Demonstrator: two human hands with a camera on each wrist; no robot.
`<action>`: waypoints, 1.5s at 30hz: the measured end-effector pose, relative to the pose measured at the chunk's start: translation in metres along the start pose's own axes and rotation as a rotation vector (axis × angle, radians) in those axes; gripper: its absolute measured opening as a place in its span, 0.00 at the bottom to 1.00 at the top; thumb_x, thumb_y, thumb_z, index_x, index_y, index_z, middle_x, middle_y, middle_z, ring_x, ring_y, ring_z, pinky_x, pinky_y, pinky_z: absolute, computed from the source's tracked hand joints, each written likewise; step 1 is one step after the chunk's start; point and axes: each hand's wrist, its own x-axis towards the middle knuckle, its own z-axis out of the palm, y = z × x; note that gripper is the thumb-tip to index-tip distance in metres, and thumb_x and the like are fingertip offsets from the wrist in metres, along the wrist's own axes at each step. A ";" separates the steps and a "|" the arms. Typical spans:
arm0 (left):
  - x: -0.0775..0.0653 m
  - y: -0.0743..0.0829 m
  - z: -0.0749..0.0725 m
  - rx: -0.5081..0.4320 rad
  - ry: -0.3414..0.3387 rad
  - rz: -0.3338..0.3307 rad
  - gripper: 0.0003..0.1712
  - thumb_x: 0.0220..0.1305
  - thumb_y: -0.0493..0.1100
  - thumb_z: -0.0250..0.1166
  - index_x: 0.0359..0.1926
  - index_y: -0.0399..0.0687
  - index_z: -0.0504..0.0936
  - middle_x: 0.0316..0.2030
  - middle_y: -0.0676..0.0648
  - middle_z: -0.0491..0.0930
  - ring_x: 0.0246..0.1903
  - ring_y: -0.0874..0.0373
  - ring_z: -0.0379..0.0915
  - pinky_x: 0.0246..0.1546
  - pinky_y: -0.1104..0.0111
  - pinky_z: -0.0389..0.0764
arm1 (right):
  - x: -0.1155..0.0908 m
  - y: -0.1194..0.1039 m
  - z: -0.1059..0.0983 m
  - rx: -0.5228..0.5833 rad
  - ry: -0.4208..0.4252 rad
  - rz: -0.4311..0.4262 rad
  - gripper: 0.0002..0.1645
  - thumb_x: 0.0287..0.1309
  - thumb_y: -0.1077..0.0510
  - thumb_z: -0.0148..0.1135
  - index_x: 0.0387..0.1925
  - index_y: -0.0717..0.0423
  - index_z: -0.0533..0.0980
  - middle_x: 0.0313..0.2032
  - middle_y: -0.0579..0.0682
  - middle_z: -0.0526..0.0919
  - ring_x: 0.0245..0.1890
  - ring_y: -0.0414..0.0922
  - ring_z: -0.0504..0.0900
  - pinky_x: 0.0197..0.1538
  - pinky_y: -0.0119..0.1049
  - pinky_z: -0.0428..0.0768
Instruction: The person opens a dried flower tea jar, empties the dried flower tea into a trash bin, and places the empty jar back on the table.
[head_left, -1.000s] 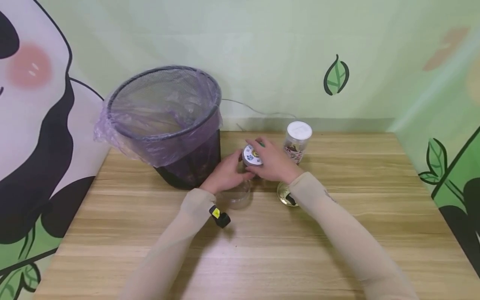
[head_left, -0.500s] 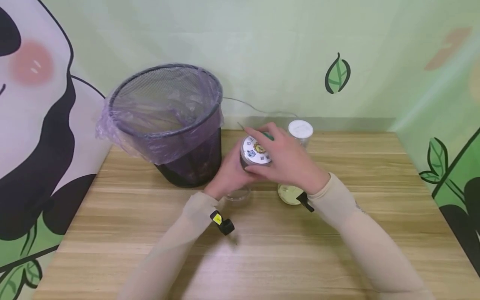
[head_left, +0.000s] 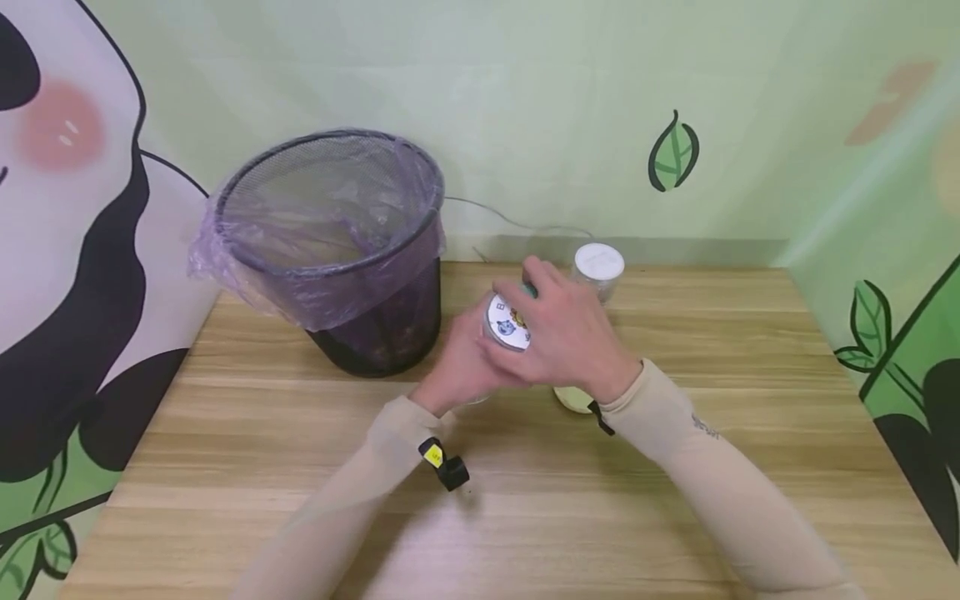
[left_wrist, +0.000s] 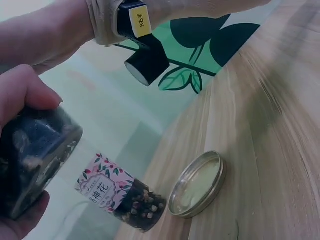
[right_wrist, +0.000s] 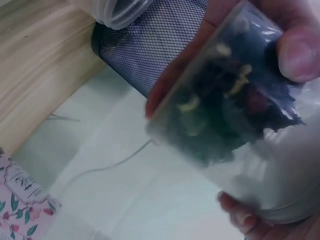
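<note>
My left hand [head_left: 463,360] grips a clear jar [right_wrist: 215,110] around its side. Dark dried bits with some pale and reddish pieces fill part of it. The jar is raised off the table. My right hand [head_left: 573,337] curls over its top, fingers and thumb around the white printed lid [head_left: 505,325], which covers part of the print. Behind the right hand stands a second jar [left_wrist: 125,197] with a pink floral label and dried buds inside. A metal-rimmed lid [left_wrist: 197,185] lies on the table, partly under my right wrist in the head view.
A black mesh bin [head_left: 375,342] with a purple plastic liner [head_left: 322,304] stands at the back left. Beside it is a clear plastic container [right_wrist: 120,12], nearly hidden by my left hand in the head view. A thin cable [head_left: 517,221] runs along the wall behind.
Both hands have lifted the jar from near the table. My right wrist has swung out to the right while the hand turned on the lid, now covering more of it.
</note>
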 end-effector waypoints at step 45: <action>-0.009 -0.019 -0.005 -0.243 -0.260 -0.049 0.56 0.40 0.36 0.86 0.70 0.49 0.67 0.60 0.50 0.78 0.58 0.57 0.76 0.63 0.61 0.78 | -0.015 0.005 -0.043 0.155 -0.416 0.079 0.55 0.48 0.25 0.74 0.69 0.53 0.73 0.47 0.50 0.78 0.42 0.46 0.77 0.42 0.41 0.80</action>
